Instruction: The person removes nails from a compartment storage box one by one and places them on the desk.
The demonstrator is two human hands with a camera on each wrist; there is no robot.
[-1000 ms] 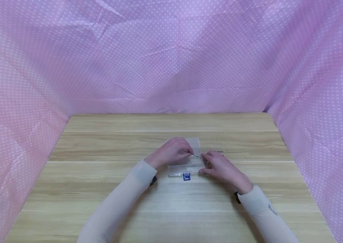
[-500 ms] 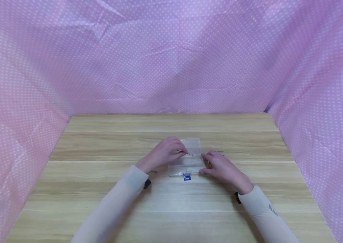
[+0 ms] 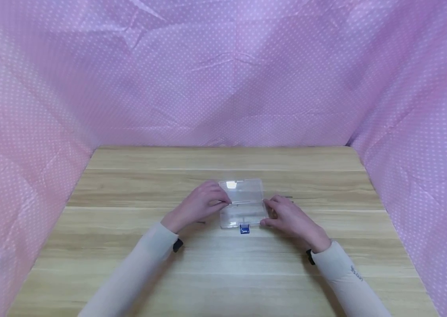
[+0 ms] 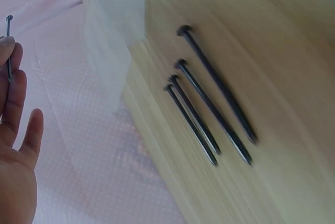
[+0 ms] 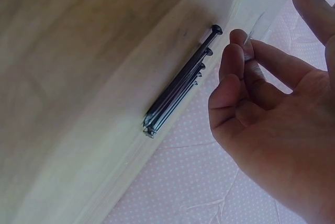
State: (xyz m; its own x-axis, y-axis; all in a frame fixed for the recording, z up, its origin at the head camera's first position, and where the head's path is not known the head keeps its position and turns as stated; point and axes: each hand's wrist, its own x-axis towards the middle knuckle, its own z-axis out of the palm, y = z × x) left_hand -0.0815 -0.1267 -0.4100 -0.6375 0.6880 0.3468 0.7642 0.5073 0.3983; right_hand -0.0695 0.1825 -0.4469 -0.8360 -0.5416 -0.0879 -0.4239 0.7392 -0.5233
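Observation:
My left hand [image 3: 197, 206] pinches a thin nail [image 4: 9, 27] between thumb and fingers, its head pointing up in the left wrist view. In the head view that nail lies over the left part of a clear plastic box [image 3: 229, 217], near the hinge. The box's lid [image 3: 247, 189] is folded back, away from me, and a blue label [image 3: 244, 229] hangs at the front edge. My right hand [image 3: 292, 222] holds the box's right side, thumb at the front corner and index finger by the hinge. The right wrist view shows its other fingers curled.
Several dark nails [image 4: 214, 96] of differing lengths lie side by side on the table to the left, partly behind my left hand in the head view. More nails [image 5: 180, 77] lie right of my right hand. Pink dotted cloth [image 3: 223, 88] hangs behind the wooden table [image 3: 223, 277].
My left hand has drawn leftward across the box with the nail, uncovering more of the lid and tray. The right hand stays on the box's right side.

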